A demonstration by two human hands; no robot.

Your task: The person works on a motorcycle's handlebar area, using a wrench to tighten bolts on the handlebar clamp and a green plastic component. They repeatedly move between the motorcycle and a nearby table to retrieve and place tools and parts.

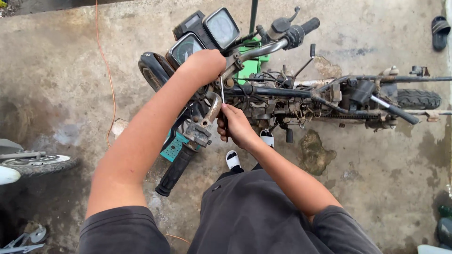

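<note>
I see a stripped motorcycle frame [301, 101] lying across the concrete floor [367, 28], front wheel [153, 70] toward the floor's far left, rear tyre [418, 99] near its right edge. The left hand [206, 63] is clenched at the steering head, just beside the twin gauges [205, 35]. The right hand [235, 126] grips a thin screwdriver [222, 91] whose shaft points up between both hands; its handle is buried in the fist. The tip's seat I cannot make out.

Around: near handlebar grip [174, 171] juts toward me under the left forearm, which covers part of the fork. Far grip [306, 26] with lever points at the top edge. Green part [252, 63] sits behind the bars, teal part [172, 148] under them; both mostly hidden. Orange cord [106, 70] trails along the floor's left side. A sandal [440, 32] lies at the top right corner. Another wheel [37, 162] is cut off at the left edge. White shoes [233, 160] peek beneath the frame.
</note>
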